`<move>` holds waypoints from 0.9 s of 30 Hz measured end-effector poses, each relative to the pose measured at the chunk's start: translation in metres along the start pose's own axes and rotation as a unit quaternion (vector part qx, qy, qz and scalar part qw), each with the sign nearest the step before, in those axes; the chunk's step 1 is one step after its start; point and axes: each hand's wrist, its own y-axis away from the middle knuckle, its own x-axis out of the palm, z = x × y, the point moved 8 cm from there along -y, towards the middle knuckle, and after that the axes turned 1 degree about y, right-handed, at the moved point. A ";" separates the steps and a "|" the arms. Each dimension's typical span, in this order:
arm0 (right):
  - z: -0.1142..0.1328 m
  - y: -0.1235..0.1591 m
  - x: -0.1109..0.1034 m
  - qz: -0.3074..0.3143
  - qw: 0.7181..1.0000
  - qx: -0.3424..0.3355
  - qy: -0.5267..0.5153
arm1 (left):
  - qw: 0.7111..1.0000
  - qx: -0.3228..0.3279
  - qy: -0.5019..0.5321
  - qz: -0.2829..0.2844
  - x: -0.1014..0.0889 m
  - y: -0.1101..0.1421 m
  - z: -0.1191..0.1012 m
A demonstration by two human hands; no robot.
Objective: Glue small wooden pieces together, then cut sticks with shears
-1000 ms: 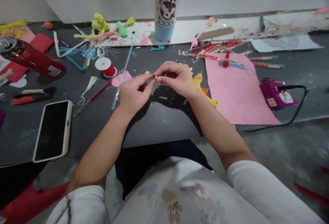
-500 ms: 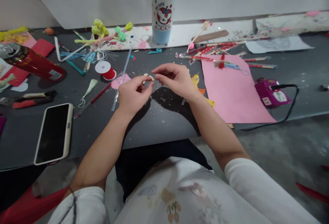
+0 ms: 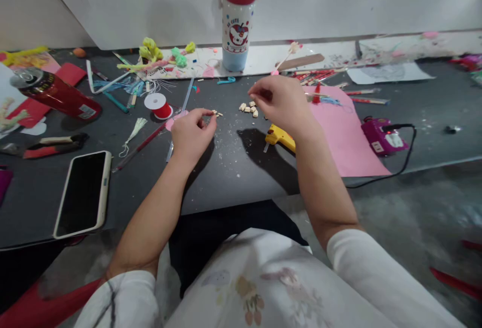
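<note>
My left hand (image 3: 194, 134) is pinched, with a small pale wooden piece (image 3: 217, 113) showing at the thumb and index fingertips. To its right, my right hand (image 3: 282, 102) hangs over the table, fingers curled and tips close together; whatever they may hold is too small or hidden to make out. Just below its fingertips lies a loose cluster of short pale wooden bits (image 3: 247, 109). A yellow glue gun (image 3: 280, 137) rests under my right wrist, partly covered by it. Pale crumbs are scattered on the dark table (image 3: 226, 182) between the hands.
A bottle (image 3: 236, 36) stands at the back. On the left are a red can (image 3: 62, 94), a spool of red thread (image 3: 161, 107), pliers (image 3: 52, 146) and a phone (image 3: 83, 192). Pink paper (image 3: 346, 142) and a purple box with a cable (image 3: 382, 137) lie right.
My right hand has moved up and right, away from my left hand, uncovering the wooden bits and glue gun. My left hand has shifted slightly left. The view has tilted up a little.
</note>
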 end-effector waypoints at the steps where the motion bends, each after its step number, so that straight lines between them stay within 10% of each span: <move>1: 0.001 0.003 -0.002 0.021 0.999 0.012 0.037 | 1.000 -0.005 -0.007 0.005 0.000 0.000 0.001; 14: -0.066 0.094 0.005 0.237 0.914 0.150 0.294 | 0.997 0.021 0.066 0.039 0.008 0.001 -0.008; 22: -0.061 0.097 0.015 0.217 0.914 0.140 0.314 | 0.938 -0.019 0.329 0.106 0.028 -0.001 -0.001; 27: -0.058 0.094 -0.016 0.140 0.943 0.155 0.257 | 0.892 -0.066 0.432 0.119 0.033 -0.001 0.004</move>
